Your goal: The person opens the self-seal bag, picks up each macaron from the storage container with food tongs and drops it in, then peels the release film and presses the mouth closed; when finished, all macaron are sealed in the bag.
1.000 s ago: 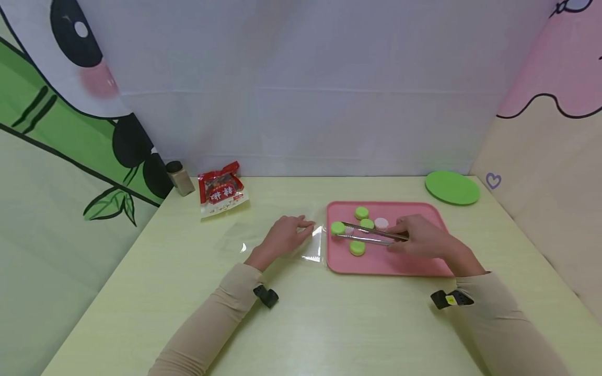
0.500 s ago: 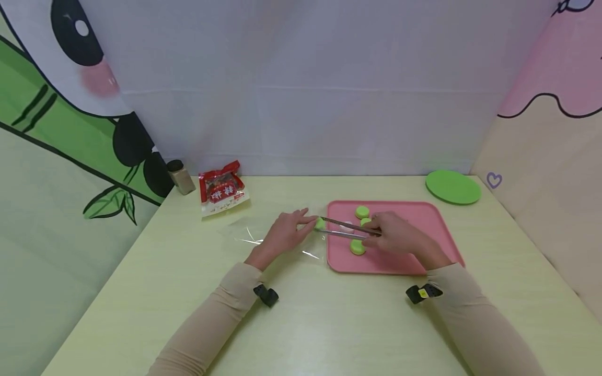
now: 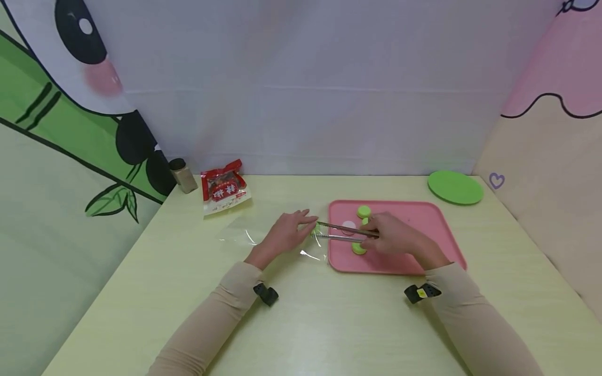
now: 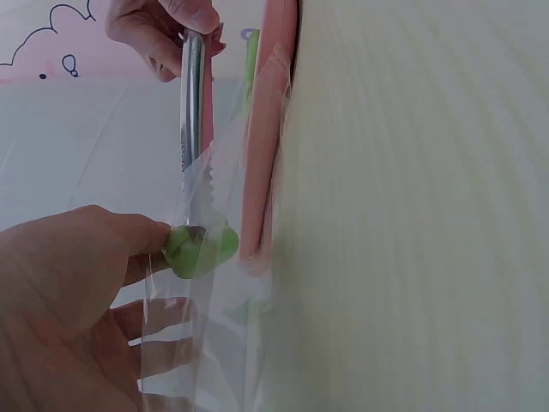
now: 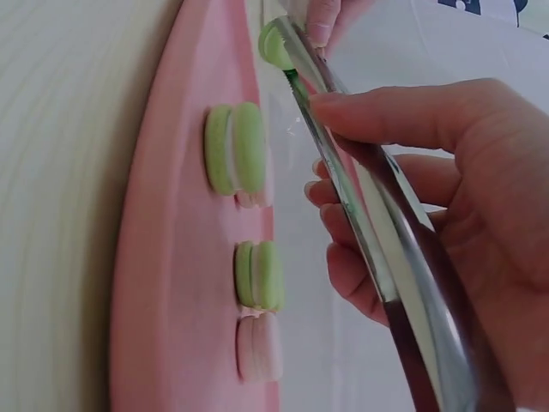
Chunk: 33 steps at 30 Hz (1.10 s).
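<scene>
My right hand (image 3: 397, 237) grips metal tongs (image 5: 377, 202) that reach left past the tray's edge. Between their tips sits a green macaron (image 4: 202, 254), at the mouth of a clear plastic bag (image 3: 244, 230). The thumb and fingers of my left hand (image 3: 288, 232) hold the bag's edge, with the thumb tip right beside that macaron. Clear film overlaps several left fingers in the left wrist view. On the pink tray (image 3: 428, 222) lie more green macarons (image 5: 236, 148) and pale pink ones (image 5: 259, 348), partly hidden by my right hand in the head view.
A flat green disc (image 3: 455, 188) lies at the back right of the table. Toward the back left are a red and white snack packet (image 3: 227, 190) and a small dark-capped jar (image 3: 183, 176). A printed cloth wall (image 3: 301, 104) stands behind the table.
My right hand and the tongs have moved left, carrying the green macaron from above the tray to the bag's mouth. The left hand has stayed nearly still.
</scene>
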{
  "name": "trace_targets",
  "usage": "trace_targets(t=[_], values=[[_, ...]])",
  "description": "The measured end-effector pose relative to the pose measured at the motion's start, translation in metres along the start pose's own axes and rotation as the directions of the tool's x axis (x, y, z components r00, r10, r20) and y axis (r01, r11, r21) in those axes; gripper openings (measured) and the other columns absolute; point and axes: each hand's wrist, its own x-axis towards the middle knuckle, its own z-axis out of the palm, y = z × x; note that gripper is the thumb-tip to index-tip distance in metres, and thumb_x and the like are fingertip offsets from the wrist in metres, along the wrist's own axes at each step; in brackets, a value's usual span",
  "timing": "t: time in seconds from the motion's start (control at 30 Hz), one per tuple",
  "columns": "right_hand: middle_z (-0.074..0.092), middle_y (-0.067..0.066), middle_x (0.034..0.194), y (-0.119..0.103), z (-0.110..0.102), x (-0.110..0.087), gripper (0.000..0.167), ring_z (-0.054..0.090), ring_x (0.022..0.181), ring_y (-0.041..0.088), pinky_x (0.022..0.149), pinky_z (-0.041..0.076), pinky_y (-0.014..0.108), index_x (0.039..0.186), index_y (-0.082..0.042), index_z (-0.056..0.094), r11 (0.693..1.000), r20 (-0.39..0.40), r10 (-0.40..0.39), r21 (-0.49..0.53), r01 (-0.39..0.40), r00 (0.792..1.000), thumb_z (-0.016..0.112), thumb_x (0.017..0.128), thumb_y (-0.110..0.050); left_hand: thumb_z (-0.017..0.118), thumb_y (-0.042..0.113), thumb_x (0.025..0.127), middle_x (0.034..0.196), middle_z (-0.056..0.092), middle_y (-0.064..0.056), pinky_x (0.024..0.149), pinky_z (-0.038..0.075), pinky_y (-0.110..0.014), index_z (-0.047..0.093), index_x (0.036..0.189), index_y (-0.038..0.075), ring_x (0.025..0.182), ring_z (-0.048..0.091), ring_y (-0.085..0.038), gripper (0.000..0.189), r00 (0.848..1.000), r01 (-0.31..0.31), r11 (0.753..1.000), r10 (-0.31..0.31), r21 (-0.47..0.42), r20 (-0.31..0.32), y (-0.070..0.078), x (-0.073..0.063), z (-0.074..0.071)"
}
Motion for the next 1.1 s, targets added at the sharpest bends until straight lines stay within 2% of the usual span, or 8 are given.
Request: trace_targets(t=[0.13,0.23,0.4,0.5,0.6,0.87,1.0,1.1], values=[[0.051,-0.001,0.073,-0.001,0.003,0.001,0.026,0.043,0.069,0.016,0.059,0.039,0.028,0.110,-0.004,0.077,1.000,-0.013,0.002,0.016,-0.002,1.000,0.078,0.086,-0.015,0.055,0.030,0.104,0.145,0.052,-0.019,0.113,0.033,-0.052,0.060,0.140,0.012,0.134,0.048,-0.038,0.041,1.000,-0.004,1.000,0.004,0.000,0.029,0.000,0.000,0.000],[0.051,-0.001,0.073,-0.002,0.005,0.003,0.027,0.043,0.069,0.015,0.059,0.039,0.028,0.111,-0.004,0.077,1.000,-0.016,-0.006,0.010,0.006,1.000,0.078,0.086,-0.015,0.056,0.030,0.104,0.147,0.049,-0.020,0.115,0.027,-0.056,0.059,0.141,0.015,0.136,0.046,-0.037,0.041,0.999,0.001,1.000,-0.002,0.008,0.050,-0.001,0.000,0.000],[0.051,-0.002,0.074,-0.004,0.009,0.007,0.022,0.044,0.071,0.015,0.061,0.040,0.029,0.107,-0.006,0.077,0.999,-0.004,-0.021,-0.029,0.021,1.000,0.077,0.086,-0.015,0.055,0.033,0.104,0.155,0.040,-0.019,0.116,0.017,-0.062,0.058,0.143,0.016,0.144,0.034,-0.038,0.043,0.995,0.006,1.000,-0.008,0.021,0.098,-0.001,0.000,0.000],[0.051,-0.001,0.076,-0.007,0.011,0.008,0.025,0.044,0.072,0.015,0.062,0.040,0.029,0.109,-0.004,0.077,0.999,0.012,-0.017,-0.045,0.017,1.000,0.077,0.086,-0.015,0.054,0.034,0.104,0.155,0.039,-0.017,0.116,0.016,-0.063,0.053,0.147,0.017,0.145,0.030,-0.038,0.046,0.991,-0.005,1.000,0.002,0.025,0.134,-0.001,-0.001,0.002],[0.051,0.000,0.079,-0.010,0.011,0.008,0.031,0.044,0.074,0.015,0.062,0.040,0.029,0.114,-0.001,0.075,0.999,0.021,-0.014,-0.044,0.015,1.000,0.076,0.086,-0.014,0.054,0.032,0.105,0.154,0.041,-0.015,0.115,0.017,-0.064,0.056,0.144,0.016,0.145,0.031,-0.038,0.043,0.988,-0.017,1.000,0.013,0.026,0.154,-0.001,-0.001,0.003],[0.050,0.006,0.081,-0.011,0.010,0.009,0.033,0.043,0.074,0.017,0.061,0.039,0.029,0.116,0.000,0.074,1.000,0.027,-0.007,-0.022,0.007,1.000,0.076,0.086,-0.013,0.058,0.023,0.103,0.145,0.053,-0.010,0.115,0.019,-0.064,0.066,0.134,0.013,0.141,0.040,-0.037,0.033,0.993,-0.050,0.999,0.050,0.001,0.108,0.000,0.000,0.002],[0.051,0.004,0.081,-0.010,0.012,0.013,0.036,0.044,0.075,0.017,0.062,0.042,0.030,0.120,-0.001,0.073,1.000,0.026,0.001,-0.017,-0.001,1.000,0.077,0.087,-0.017,0.057,0.025,0.104,0.147,0.051,-0.011,0.116,0.019,-0.062,0.066,0.135,0.015,0.141,0.039,-0.037,0.034,0.994,-0.056,0.997,0.061,-0.047,0.096,0.000,0.001,0.003],[0.051,0.002,0.080,-0.008,0.016,0.017,0.033,0.045,0.074,0.018,0.062,0.042,0.031,0.116,-0.003,0.075,0.999,0.009,-0.019,-0.025,0.019,1.000,0.078,0.087,-0.020,0.056,0.028,0.104,0.149,0.049,-0.011,0.117,0.016,-0.061,0.066,0.135,0.016,0.143,0.037,-0.036,0.034,0.995,-0.039,0.997,0.046,-0.071,0.087,0.000,0.001,0.004]])
